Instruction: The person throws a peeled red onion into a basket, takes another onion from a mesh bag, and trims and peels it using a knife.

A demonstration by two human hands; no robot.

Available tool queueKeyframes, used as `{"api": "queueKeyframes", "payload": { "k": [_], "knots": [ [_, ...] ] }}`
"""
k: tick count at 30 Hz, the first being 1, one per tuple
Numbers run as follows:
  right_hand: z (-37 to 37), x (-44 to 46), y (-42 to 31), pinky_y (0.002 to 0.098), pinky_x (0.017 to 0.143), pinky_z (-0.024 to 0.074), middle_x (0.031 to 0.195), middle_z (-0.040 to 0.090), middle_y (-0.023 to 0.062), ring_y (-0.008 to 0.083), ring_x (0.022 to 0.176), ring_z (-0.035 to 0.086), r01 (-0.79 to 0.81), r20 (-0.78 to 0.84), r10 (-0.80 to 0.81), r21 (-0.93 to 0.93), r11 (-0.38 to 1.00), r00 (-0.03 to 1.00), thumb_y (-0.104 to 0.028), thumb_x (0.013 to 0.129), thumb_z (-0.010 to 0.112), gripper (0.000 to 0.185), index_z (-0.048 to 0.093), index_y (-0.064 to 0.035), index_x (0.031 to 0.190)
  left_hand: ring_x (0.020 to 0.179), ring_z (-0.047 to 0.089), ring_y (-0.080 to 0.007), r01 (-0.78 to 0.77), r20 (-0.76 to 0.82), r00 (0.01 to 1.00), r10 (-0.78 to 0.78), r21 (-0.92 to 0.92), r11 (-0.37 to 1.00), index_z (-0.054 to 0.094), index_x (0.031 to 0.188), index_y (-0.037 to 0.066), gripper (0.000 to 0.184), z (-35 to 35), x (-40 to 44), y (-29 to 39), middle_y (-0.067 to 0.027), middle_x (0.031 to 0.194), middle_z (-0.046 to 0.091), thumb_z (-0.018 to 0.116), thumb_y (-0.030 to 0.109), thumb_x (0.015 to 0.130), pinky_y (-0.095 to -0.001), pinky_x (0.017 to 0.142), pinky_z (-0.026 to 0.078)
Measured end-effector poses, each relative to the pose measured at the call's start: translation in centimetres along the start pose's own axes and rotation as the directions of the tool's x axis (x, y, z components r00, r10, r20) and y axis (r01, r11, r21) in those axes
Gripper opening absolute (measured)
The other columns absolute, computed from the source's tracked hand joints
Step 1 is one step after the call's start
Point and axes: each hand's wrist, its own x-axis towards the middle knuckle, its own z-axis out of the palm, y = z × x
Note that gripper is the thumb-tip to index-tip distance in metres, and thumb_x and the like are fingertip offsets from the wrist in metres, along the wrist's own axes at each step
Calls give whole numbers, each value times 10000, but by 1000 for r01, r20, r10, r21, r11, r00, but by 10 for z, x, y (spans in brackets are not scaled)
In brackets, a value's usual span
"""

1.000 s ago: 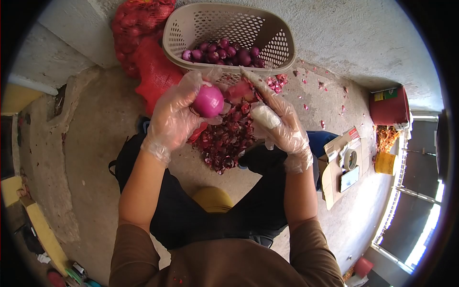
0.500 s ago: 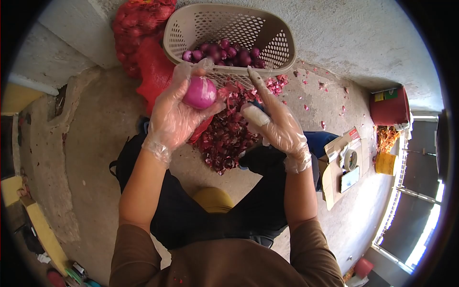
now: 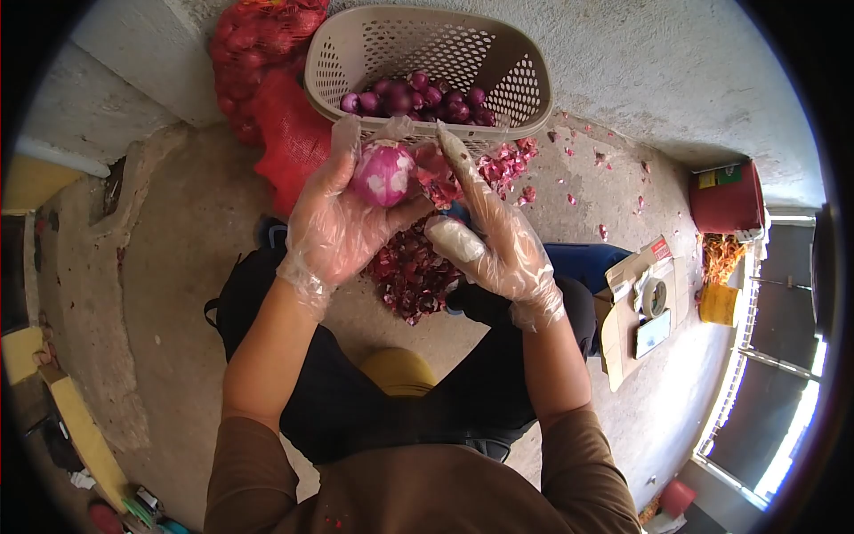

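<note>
A purple onion (image 3: 384, 175) with pale patches rests in my left hand (image 3: 334, 214), which wears a clear plastic glove. My right hand (image 3: 498, 236), gloved too, is just to the right of the onion, with its index finger pointing up and its thumb wrapped in something white. The index finger looks dark along its side; whether a small tool lies against it I cannot tell. Below both hands a heap of red onion skins (image 3: 414, 276) covers the floor. Past the hands, a beige perforated basket (image 3: 427, 36) holds several purple onions (image 3: 427, 98).
Red mesh sacks (image 3: 258, 67) lean left of the basket. On the right, cardboard (image 3: 616, 343) bears a tape roll (image 3: 654, 297) and a phone (image 3: 652, 334). Farther right are a red bin (image 3: 725, 200) and a yellow container (image 3: 719, 304). Loose skins dot the floor by the wall.
The onion has turned in my left hand and shows more pale patches. My right hand has moved left, closer to the onion.
</note>
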Motion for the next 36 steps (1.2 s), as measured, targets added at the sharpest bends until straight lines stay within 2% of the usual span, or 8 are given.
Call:
{"api": "queueKeyframes", "payload": {
  "k": [6,9,12,18,23,27,28,36],
  "knots": [
    [3,-1,-12,438,875,529,1382,530,232,423,1041,639,30,39,-27,-65,997,999,-318,930,645,845,152,-73,1571,1179,582,-329,82,-2,997,-82,-46,996,394,1429,26,694,-1,0,2,-189,1333,550,453,562,994,-518,969,524],
    [11,0,-15,440,675,459,884,521,208,376,691,563,38,-15,-39,-64,997,999,-246,909,667,812,214,-35,1549,1186,578,-322,81,-27,996,-82,-41,996,405,1423,28,700,5,-1,1,-182,1338,547,454,574,990,-506,966,528],
    [8,2,-11,417,809,543,1336,556,245,410,923,673,29,33,-25,-117,993,999,-271,926,651,841,150,-94,1578,1202,569,-317,73,-21,997,-74,-62,995,404,1421,26,688,5,-1,0,-177,1349,539,452,563,994,-507,978,517],
    [6,6,11,444,847,531,1255,589,292,457,952,661,60,-210,-103,-204,977,972,-269,938,638,879,65,-112,1586,1122,608,-317,-28,-55,997,45,281,959,434,1393,-6,619,5,0,3,-223,1286,572,510,455,988,-485,977,527],
    [-4,0,14,482,804,516,1046,636,287,457,951,639,-285,-161,246,-314,905,956,-285,901,673,948,36,-110,1581,799,585,-100,-155,193,981,-21,846,511,528,1336,-33,556,7,-8,19,-102,1130,637,617,123,810,-273,806,532],
    [-2,-5,20,500,795,501,975,637,267,445,912,637,-361,-59,364,-344,867,929,-264,885,664,929,63,-94,1573,615,572,-216,-125,30,952,-303,946,-299,464,1470,157,715,12,-7,16,-126,715,606,689,188,791,-335,655,486],
    [0,-5,20,516,724,505,807,673,251,440,792,660,-336,-37,348,-369,866,937,-250,890,643,918,51,-62,1566,568,542,-312,-212,137,959,-249,927,-309,444,1481,246,726,-2,-7,4,-155,605,517,710,280,806,-411,637,468],
    [1,-2,9,534,749,505,824,674,275,453,806,659,-416,44,452,-320,851,891,-258,885,626,897,68,-57,1559,645,600,-415,-171,28,943,-331,895,-411,237,1564,252,869,-16,-3,-10,-236,685,596,688,365,830,-496,651,479]
  ]
}}
